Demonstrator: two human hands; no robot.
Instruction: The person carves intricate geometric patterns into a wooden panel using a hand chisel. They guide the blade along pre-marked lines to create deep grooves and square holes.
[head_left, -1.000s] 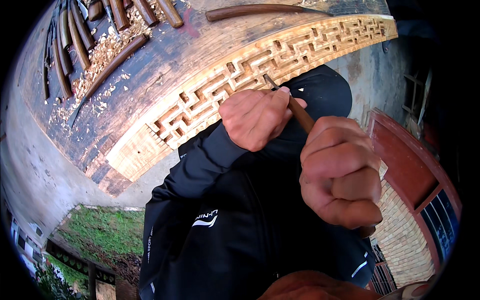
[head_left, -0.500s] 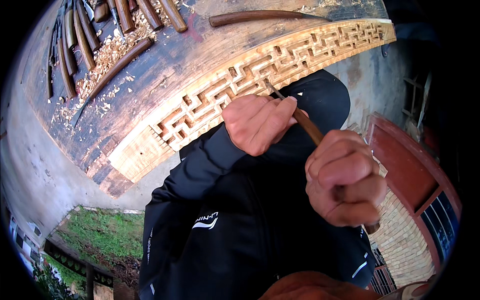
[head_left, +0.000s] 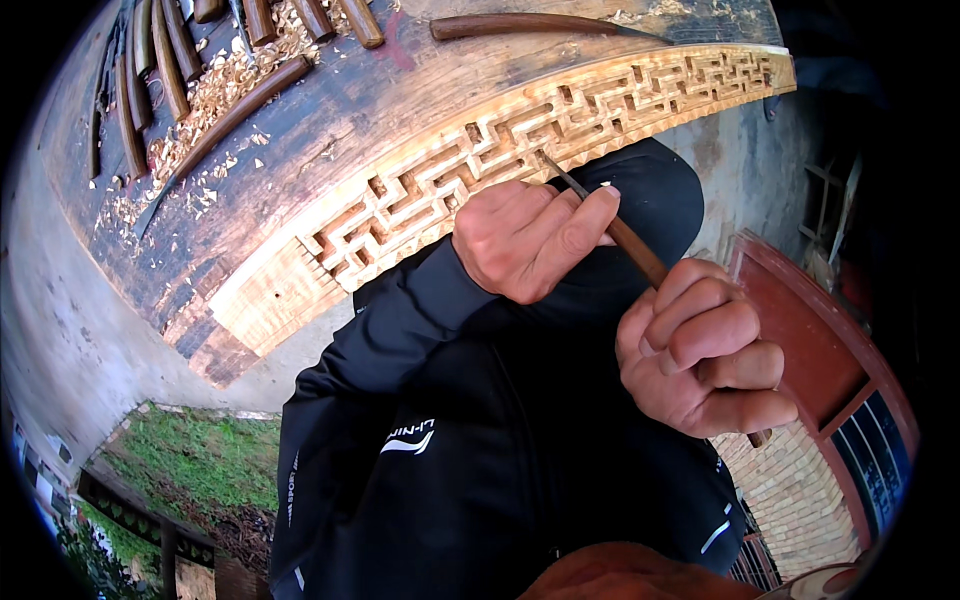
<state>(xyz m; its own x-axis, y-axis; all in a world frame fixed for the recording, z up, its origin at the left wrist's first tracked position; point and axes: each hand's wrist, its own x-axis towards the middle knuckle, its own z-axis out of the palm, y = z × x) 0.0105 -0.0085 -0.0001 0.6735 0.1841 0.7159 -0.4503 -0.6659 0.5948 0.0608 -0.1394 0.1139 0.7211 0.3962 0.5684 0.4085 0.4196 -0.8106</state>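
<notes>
A long, slightly curved wooden board [head_left: 270, 305] lies along the table's near edge, cut with an angular fretwork pattern of grooves and recesses. My left hand [head_left: 530, 240] is closed around the front of a carving chisel [head_left: 636, 252], its knuckles close to the board. The narrow metal blade reaches a groove near the board's lower edge, just past the middle. Farther back, my right hand [head_left: 705, 350] wraps the wooden handle, whose butt end sticks out below the fingers. The palm side and part of the grip are hidden.
The worn wooden table [head_left: 330, 160] carries several wood-handled tools [head_left: 165, 60] at the far left, amid wood shavings [head_left: 235, 90]. One long-handled chisel [head_left: 235, 120] lies apart from them; another long tool [head_left: 530, 24] lies behind the board. A brick wall [head_left: 800, 490] stands lower right.
My right hand has turned slightly and its fingers look looser on the handle. My left thumb has lifted and straightened a little. The chisel tip stays at about the same part of the board.
</notes>
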